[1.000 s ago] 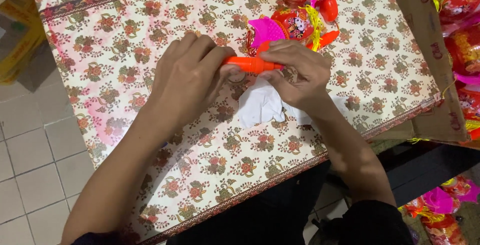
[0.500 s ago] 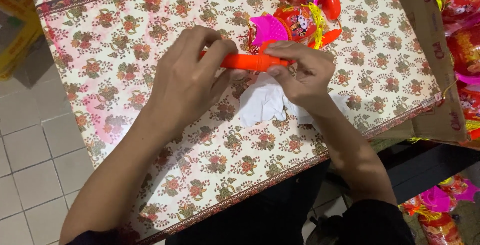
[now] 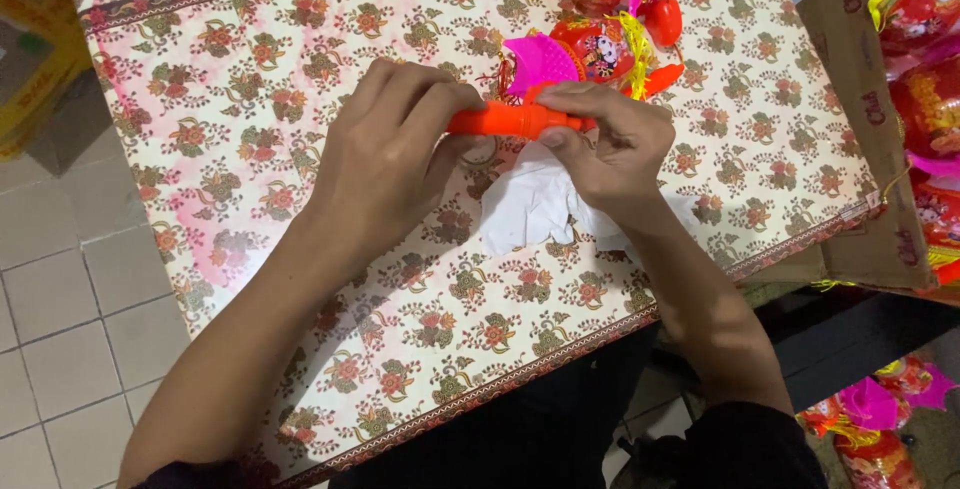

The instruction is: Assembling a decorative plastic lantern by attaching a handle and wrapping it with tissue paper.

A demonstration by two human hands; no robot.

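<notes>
The worktop [image 3: 250,129] carries a floral-patterned cover. A cardboard box [image 3: 860,149] stands at 3 o'clock. The left hand [image 3: 385,159] and right hand [image 3: 610,144] each grip one end of the orange plastic handle [image 3: 510,119], held centrally above white paper [image 3: 530,209]. Red-and-pink toy lanterns [image 3: 600,44] lie at 12 o'clock.

Both arms reach out from the near side. The left hand [image 3: 385,164] is curled, its fingers and thumb pinched tight. The right hand [image 3: 610,144] bends in from the right, fingertips pinched too. The two hands nearly touch.
</notes>
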